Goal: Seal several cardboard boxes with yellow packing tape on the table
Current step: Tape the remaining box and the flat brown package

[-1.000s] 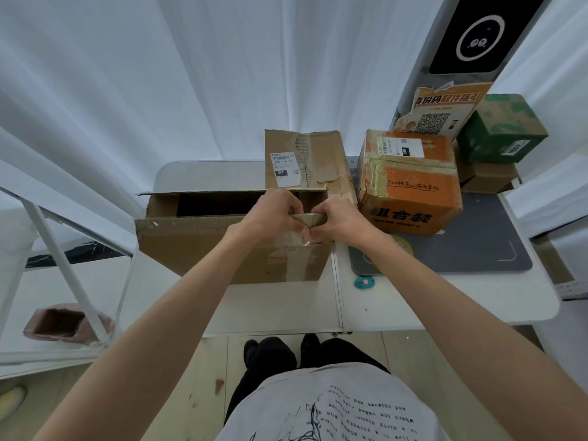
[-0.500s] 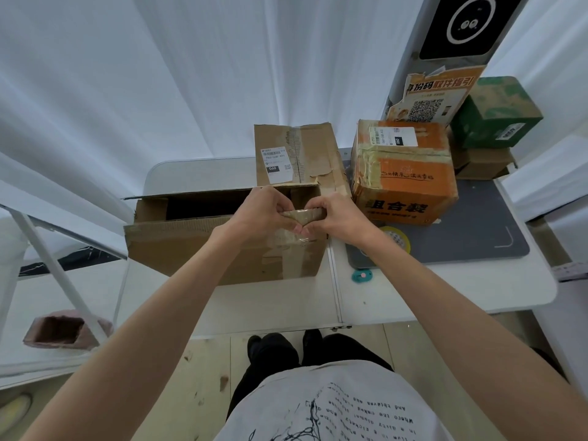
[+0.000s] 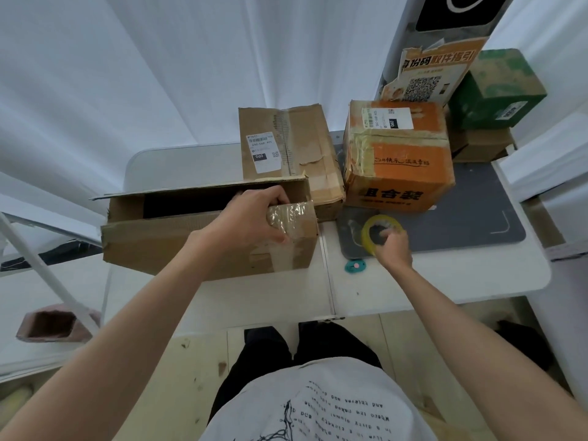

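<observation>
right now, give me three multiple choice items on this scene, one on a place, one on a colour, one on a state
1. Where is the yellow tape roll?
A. on the grey mat
B. inside the open box
C. on the floor

2. What colour is the box at the far right?
A. blue
B. green
C. red

3. What is the left hand doing?
A. hanging idle
B. holding scissors
C. holding the open box's end flap

A: the roll sits on the grey mat, right hand on it.
B: the green box.
C: it grips the flap of the open brown box.

The right hand (image 3: 393, 246) leaves the flap of the open cardboard box (image 3: 203, 237) and now grips the yellow tape roll (image 3: 378, 232) on the grey mat (image 3: 471, 218). The left hand (image 3: 251, 218) alone holds the flap now.
</observation>
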`<state>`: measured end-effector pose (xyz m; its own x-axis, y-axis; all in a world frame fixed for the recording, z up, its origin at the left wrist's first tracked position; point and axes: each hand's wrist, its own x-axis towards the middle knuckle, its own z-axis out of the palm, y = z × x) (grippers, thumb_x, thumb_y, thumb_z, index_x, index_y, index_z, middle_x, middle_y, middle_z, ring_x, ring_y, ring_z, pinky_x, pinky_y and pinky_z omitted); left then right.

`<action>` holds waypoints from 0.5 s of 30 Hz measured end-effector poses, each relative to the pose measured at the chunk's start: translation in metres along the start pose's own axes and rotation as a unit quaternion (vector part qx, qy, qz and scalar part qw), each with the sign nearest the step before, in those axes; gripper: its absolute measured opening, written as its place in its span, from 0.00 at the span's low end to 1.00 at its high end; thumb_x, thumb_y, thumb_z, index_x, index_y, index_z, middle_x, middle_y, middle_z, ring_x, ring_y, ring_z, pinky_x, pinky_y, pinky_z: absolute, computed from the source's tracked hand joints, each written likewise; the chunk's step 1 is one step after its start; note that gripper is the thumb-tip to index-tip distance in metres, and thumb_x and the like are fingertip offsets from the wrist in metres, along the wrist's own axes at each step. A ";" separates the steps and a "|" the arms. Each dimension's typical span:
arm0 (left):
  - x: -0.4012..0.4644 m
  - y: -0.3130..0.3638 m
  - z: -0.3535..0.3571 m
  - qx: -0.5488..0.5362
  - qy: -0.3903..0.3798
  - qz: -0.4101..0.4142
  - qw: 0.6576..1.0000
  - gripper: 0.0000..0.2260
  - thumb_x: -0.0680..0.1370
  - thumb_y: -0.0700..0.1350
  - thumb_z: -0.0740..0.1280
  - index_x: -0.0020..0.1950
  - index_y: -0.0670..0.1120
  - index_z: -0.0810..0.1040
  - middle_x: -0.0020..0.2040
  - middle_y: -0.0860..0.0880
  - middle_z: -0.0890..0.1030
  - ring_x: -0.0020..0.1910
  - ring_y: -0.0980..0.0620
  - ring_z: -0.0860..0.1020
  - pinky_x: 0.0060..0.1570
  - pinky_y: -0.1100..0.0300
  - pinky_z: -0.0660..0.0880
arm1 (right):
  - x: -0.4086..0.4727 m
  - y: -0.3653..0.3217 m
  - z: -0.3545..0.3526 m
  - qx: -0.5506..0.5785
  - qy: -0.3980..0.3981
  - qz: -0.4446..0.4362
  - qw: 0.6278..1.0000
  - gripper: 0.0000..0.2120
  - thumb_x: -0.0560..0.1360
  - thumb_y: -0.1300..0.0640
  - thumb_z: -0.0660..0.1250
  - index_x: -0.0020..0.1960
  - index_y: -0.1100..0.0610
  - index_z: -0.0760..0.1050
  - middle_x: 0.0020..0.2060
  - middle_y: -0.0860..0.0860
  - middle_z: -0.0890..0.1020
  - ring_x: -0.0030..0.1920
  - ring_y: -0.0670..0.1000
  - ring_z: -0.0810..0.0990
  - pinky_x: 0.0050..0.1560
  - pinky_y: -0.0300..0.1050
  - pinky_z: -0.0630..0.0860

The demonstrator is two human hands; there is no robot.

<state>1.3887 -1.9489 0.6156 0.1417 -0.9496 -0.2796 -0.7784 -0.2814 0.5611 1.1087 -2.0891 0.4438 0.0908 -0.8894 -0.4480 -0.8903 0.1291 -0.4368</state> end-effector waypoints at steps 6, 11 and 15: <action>0.000 -0.004 -0.001 0.019 0.023 0.038 0.999 0.24 0.64 0.54 0.82 0.55 0.55 0.76 0.49 0.61 0.78 0.49 0.58 0.76 0.56 0.51 0.73 | 0.021 0.022 0.027 -0.177 0.021 -0.026 0.984 0.12 0.76 0.71 0.63 0.54 0.61 0.82 0.64 0.61 0.77 0.60 0.63 0.76 0.48 0.49 0.72; -0.004 -0.004 -0.004 0.012 0.037 0.070 0.997 0.25 0.67 0.59 0.80 0.60 0.56 0.76 0.53 0.60 0.78 0.52 0.60 0.76 0.53 0.57 0.78 | 0.012 0.020 0.013 -0.092 0.077 -0.069 0.990 0.15 0.76 0.69 0.66 0.60 0.60 0.82 0.61 0.59 0.79 0.60 0.62 0.77 0.52 0.51 0.75; -0.011 0.001 -0.006 -0.044 0.063 0.094 0.993 0.25 0.69 0.63 0.76 0.61 0.53 0.79 0.54 0.59 0.80 0.55 0.60 0.78 0.57 0.64 0.76 | -0.010 0.021 -0.006 -0.006 0.090 -0.159 0.983 0.13 0.76 0.68 0.67 0.60 0.63 0.79 0.59 0.59 0.77 0.59 0.62 0.73 0.57 0.52 0.70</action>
<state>1.3897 -1.9397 0.6242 0.0789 -0.9946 -0.0671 -0.7433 -0.1035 0.6610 1.0867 -2.0805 0.4436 0.2860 -0.9474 -0.1435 -0.8351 -0.1730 -0.5222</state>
